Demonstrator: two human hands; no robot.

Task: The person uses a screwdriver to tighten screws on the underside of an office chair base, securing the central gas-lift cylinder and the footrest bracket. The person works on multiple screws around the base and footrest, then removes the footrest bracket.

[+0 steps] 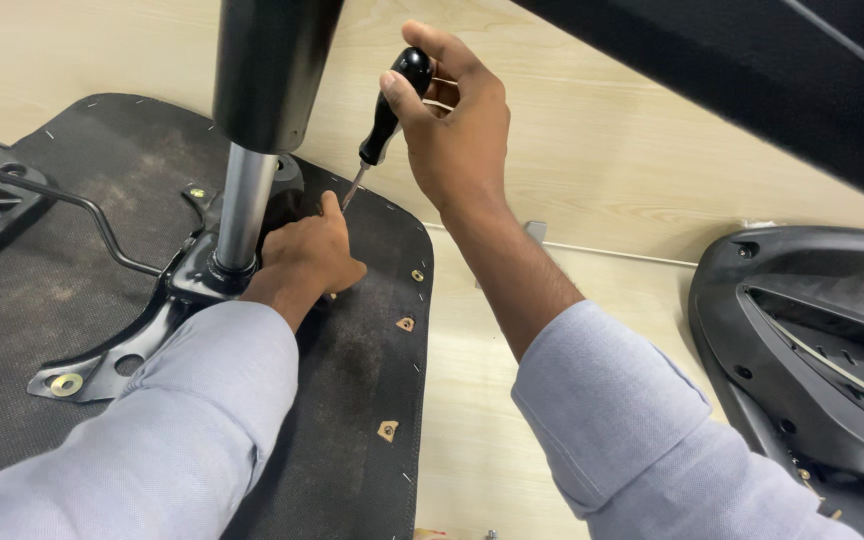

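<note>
Right hand (452, 125) grips a black-handled screwdriver (384, 125), tip angled down beside the left hand (307, 255), which rests curled, possibly steadying a screw, on the upturned chair seat (352, 400).

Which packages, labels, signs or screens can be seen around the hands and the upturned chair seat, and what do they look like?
None in view: no package, label, sign or screen.
Only the black fabric-covered chair seat underside, the black-handled screwdriver held by the right hand, the left hand at the black metal bracket, and a black plastic chair shell.
</note>
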